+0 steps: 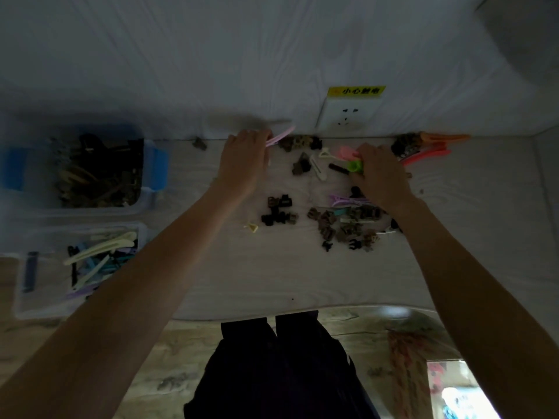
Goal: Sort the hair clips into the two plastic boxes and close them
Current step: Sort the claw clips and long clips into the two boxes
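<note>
Looking down: we see both arms stretched over a white sheet (242,282) strewn with clips.
Left hand (242,161): upper middle of the frame, fingers curled round a long pink clip (279,137) whose tip pokes out toward the wall.
Right hand (379,170): right of centre, fingers curled down on a green clip (355,166), with a pink claw (348,153) touching the fingertips; we cannot tell if it has hold of the pink one too.
Upper box (151,204): upper left of the frame, clear plastic with blue latches, open, filled with dark brown and black clips (99,173).
Lower box (39,309): just below the first, at the left edge, open, holding long pale clips (99,246) in cream, blue and lilac, lying crosswise.
Loose pile (344,225): brown and black claws heaped below the right hand, with a lilac clip (348,199) at its top edge.
Small cluster (278,211): black claws at centre, between the two forearms, a tiny cream piece (251,227) just left of it.
Far clips (423,149): orange and coral long clips with dark claws, upper right, against the wall.
Middle scatter: a white clip (317,169) and a few brown claws between the hands.
Socket (344,114): on the wall above the hands, a yellow label (356,91) over it.
</note>
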`<control>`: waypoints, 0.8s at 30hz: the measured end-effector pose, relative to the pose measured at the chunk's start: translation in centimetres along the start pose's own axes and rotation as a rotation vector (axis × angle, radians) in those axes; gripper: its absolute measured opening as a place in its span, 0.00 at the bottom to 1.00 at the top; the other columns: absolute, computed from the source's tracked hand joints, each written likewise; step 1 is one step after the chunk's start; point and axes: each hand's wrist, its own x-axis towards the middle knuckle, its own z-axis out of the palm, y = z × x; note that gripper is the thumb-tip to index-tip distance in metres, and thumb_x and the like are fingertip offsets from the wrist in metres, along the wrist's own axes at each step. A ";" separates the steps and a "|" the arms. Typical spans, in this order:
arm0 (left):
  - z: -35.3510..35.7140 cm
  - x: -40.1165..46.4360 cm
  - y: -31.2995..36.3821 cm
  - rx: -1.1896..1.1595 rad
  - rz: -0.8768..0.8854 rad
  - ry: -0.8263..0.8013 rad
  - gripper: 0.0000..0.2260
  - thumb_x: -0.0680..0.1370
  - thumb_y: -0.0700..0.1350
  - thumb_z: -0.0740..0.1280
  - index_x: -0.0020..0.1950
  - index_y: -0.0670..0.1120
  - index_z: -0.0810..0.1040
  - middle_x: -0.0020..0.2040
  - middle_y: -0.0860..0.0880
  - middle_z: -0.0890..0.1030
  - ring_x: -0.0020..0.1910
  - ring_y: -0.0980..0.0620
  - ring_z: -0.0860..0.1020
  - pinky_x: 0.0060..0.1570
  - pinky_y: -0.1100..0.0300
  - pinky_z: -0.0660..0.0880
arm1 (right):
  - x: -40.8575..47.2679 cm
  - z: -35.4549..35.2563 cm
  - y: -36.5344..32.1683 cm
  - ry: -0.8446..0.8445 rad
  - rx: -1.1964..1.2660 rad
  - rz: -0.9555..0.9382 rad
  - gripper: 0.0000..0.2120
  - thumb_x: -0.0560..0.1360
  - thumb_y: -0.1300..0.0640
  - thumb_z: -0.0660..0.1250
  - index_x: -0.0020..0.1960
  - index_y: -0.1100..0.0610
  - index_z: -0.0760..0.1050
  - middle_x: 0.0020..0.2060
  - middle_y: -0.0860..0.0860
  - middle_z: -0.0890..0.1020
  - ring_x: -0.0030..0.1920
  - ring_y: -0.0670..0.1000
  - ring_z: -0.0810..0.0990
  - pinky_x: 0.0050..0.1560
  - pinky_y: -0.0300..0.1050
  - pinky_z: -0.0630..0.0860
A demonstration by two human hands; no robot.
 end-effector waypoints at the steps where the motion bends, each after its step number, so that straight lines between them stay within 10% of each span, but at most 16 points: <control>1: 0.3 0.2 0.0 0.026 0.008 -0.013 0.11 0.77 0.41 0.60 0.58 0.39 0.73 0.51 0.39 0.78 0.50 0.40 0.75 0.48 0.50 0.66 | -0.1 0.1 0.0 -0.008 -0.021 -0.006 0.17 0.73 0.58 0.67 0.57 0.66 0.69 0.50 0.66 0.76 0.52 0.63 0.73 0.46 0.54 0.68; 14: 1.2 1.7 0.4 0.066 -0.072 0.015 0.11 0.76 0.44 0.63 0.53 0.40 0.77 0.52 0.40 0.79 0.52 0.41 0.76 0.50 0.51 0.66 | -0.1 0.5 0.1 -0.024 -0.038 0.013 0.16 0.70 0.67 0.68 0.57 0.64 0.70 0.53 0.64 0.74 0.52 0.64 0.73 0.44 0.54 0.70; 24: -4.6 -2.7 0.3 -0.269 -0.045 0.036 0.10 0.79 0.43 0.60 0.55 0.39 0.74 0.41 0.44 0.73 0.38 0.49 0.69 0.34 0.61 0.60 | -2.3 -0.8 -4.0 0.025 0.196 0.099 0.12 0.78 0.53 0.62 0.53 0.63 0.70 0.38 0.59 0.76 0.36 0.55 0.72 0.35 0.45 0.64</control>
